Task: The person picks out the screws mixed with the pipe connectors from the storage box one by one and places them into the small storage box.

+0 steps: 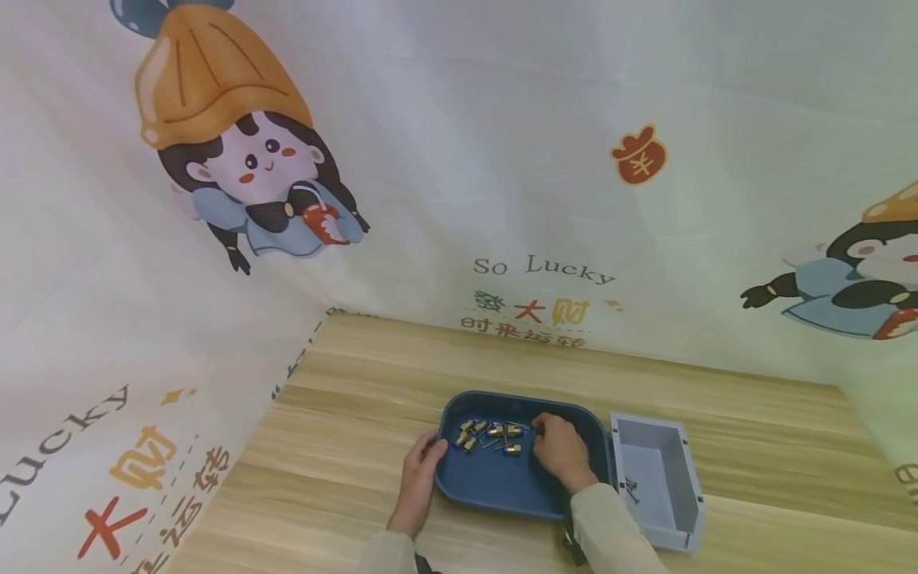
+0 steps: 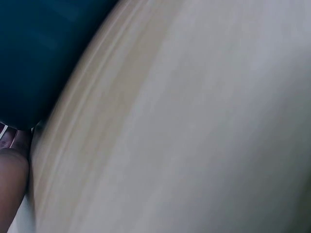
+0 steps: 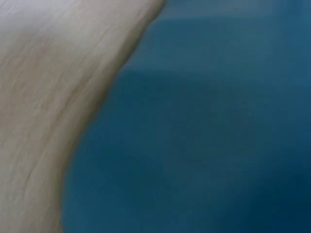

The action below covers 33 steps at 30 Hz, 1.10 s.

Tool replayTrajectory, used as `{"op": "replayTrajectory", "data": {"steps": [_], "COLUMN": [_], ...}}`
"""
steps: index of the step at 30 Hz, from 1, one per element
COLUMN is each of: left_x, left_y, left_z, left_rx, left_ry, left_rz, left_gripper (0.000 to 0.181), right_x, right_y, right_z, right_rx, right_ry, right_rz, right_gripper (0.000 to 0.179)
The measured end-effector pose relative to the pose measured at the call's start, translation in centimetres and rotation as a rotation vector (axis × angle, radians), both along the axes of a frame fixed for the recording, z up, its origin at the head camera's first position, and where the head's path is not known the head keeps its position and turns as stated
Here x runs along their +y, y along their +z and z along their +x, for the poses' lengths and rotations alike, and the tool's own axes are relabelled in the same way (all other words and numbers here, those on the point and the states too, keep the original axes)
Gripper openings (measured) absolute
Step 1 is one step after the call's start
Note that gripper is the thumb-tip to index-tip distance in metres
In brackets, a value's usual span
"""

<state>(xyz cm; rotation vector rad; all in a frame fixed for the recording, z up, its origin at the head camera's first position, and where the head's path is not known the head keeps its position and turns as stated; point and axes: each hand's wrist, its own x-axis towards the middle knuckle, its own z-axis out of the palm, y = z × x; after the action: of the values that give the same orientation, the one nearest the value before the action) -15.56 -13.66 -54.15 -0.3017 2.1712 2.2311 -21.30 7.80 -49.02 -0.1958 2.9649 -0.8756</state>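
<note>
My left hand grips the left rim of a dark blue tray, with the thumb at the rim. In the left wrist view, part of that hand shows beside the tray's outer wall. Several brass fittings with blue ends lie in the tray's left and middle part, among a few thin screws. My right hand reaches into the tray with bent fingers, its fingertips at the right side of the pile. What lies between those fingertips is too small to tell.
A grey open bin stands just right of the tray, with several dark screws inside by its left wall. Both are on a wood-grain table. A printed cloth hangs behind and along the left side.
</note>
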Motion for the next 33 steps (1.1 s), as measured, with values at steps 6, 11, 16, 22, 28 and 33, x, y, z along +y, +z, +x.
{"op": "replayTrajectory", "data": {"steps": [6, 11, 16, 22, 28, 33], "left_x": [0.1, 0.0, 0.2, 0.3, 0.4, 0.5], "left_y": [0.2, 0.4, 0.4, 0.4, 0.5, 0.6], "left_z": [0.2, 0.3, 0.3, 0.1, 0.3, 0.3], "left_rx": [0.003, -0.003, 0.002, 0.007, 0.009, 0.008], "left_ry": [0.016, 0.038, 0.018, 0.015, 0.008, 0.012], "left_rz": [-0.02, -0.032, -0.031, -0.033, -0.026, -0.02], "left_gripper": [0.051, 0.05, 0.05, 0.049, 0.049, 0.048], "right_x": [-0.6, -1.3, -1.3, -1.4, -1.5, -1.6], "right_y": [-0.3, -0.5, -0.5, -0.7, -0.8, -1.1], "right_z": [-0.2, -0.1, 0.0, -0.1, -0.2, -0.3], "right_rx": [0.005, 0.009, 0.017, 0.021, 0.038, 0.071], "right_ry": [-0.019, -0.006, -0.013, -0.004, -0.017, -0.027], "right_rz": [0.027, 0.051, 0.071, 0.085, 0.104, 0.138], "right_gripper": [0.029, 0.026, 0.027, 0.027, 0.019, 0.002]}}
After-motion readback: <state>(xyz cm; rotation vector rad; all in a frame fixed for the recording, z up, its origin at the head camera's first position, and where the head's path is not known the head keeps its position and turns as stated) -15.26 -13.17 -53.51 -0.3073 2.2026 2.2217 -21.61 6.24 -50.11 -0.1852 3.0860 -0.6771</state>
